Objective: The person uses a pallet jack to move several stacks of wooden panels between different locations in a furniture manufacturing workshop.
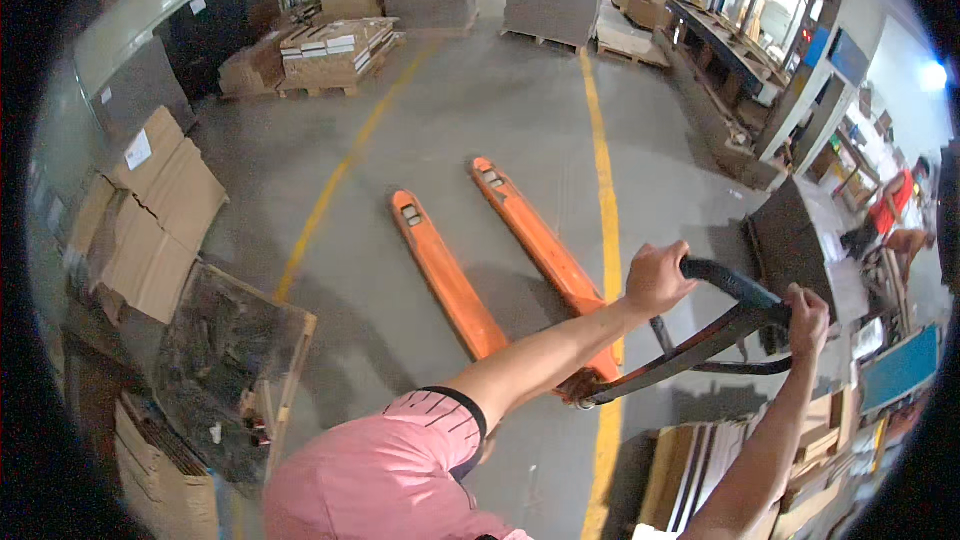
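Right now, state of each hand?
Left hand: closed, holding the black pallet-jack handle.
Right hand: closed, holding the same handle.

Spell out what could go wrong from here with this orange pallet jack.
If the pallet jack swings left, its left fork might strike the dark, wood-edged load beside the lane. Swinging the handle right could knock the right grip against the stacked boards. The jack's base straddles the yellow line, so it may drift out of the marked lane.
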Demonstrator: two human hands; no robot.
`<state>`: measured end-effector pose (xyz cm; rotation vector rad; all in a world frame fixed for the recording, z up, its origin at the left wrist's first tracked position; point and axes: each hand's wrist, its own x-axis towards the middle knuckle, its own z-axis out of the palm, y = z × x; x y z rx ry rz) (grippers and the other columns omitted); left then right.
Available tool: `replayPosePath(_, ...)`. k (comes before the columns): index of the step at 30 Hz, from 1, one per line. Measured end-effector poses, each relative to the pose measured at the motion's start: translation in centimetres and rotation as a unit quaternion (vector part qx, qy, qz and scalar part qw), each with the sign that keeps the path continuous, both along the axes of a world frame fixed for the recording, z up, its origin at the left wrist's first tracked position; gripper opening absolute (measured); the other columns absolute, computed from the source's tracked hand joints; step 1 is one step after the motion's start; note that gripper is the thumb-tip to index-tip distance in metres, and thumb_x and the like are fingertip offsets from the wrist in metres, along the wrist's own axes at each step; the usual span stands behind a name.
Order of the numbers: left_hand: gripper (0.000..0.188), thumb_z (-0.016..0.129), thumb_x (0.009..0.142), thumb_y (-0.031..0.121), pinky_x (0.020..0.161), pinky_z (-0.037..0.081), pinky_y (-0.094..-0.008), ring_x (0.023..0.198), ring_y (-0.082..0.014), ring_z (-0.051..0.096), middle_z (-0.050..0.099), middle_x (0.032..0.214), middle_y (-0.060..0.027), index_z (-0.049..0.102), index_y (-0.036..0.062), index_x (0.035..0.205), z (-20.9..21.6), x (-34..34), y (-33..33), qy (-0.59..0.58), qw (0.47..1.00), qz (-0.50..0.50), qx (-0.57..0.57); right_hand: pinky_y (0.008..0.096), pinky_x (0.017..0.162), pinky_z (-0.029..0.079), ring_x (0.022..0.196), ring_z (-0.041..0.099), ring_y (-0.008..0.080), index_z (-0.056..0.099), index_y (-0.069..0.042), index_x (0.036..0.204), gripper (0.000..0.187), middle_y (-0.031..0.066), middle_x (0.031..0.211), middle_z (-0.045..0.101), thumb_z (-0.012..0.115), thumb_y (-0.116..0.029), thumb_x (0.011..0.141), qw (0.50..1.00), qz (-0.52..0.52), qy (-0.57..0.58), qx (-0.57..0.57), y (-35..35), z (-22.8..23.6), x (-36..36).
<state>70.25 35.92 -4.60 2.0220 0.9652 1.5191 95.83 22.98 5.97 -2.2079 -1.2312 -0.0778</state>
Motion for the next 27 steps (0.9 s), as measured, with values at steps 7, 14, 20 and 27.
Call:
replayPosePath(7, 0.033, 0.079, 0.068, 0.021, 0.069, 0.044, -0.0500, 0.075, -0.0400, 0.061, 0.061, 0.072, -0.0141, 0.055, 0.0056, 0.085, -0.3, 10.1, 7.5, -0.024, 0.996, -0.018, -0.083, 0.0319, 0.075, 0.048, 0.076, 0.064, 0.0180, 0.072, 0.002, 0.095, 0.048, 0.0105, 0.081, 0.071, 0.063, -0.045, 0.091, 0.994, 0.089, 0.062, 0.030, 13.4, -2.9, 14.5)
replayPosePath(14, 0.034, 0.079, 0.070, 0.023, 0.068, 0.041, -0.0426, 0.068, -0.0346, 0.060, 0.056, 0.067, -0.0094, 0.052, 0.0092, 0.085, -0.6, 17.3, 19.6, -0.021, 0.994, 0.068, -0.084, 0.0319, 0.069, 0.047, 0.069, 0.062, 0.0182, 0.072, 0.002, 0.093, 0.043, 0.0086, 0.075, 0.069, 0.061, -0.039, 0.092, 0.970, 0.204, 0.111, 0.072, 31.9, -3.5, 23.3)
replayPosePath(20, 0.034, 0.081, 0.072, 0.022, 0.064, 0.045, -0.0483, 0.070, -0.0390, 0.060, 0.059, 0.073, -0.0161, 0.053, 0.0050, 0.082, -0.7, 21.4, 28.8, -0.017, 0.983, 0.154, -0.099, 0.0301, 0.072, 0.048, 0.074, 0.064, 0.0148, 0.073, 0.000, 0.103, 0.040, 0.0088, 0.078, 0.071, 0.060, -0.037, 0.094, 0.946, 0.274, 0.150, 0.084, 48.1, -3.4, 25.9)
replayPosePath(27, 0.031, 0.079, 0.074, 0.019, 0.056, 0.046, -0.0433, 0.060, -0.0341, 0.061, 0.057, 0.062, -0.0120, 0.053, 0.0057, 0.084, -0.5, 23.3, 38.0, -0.025, 0.952, 0.302, -0.042, 0.0289, 0.069, 0.047, 0.070, 0.062, 0.0145, 0.071, 0.001, 0.095, 0.040, 0.0097, 0.076, 0.070, 0.059, -0.037, 0.092, 0.907, 0.386, 0.162, 0.045, 67.6, -2.5, 22.1)
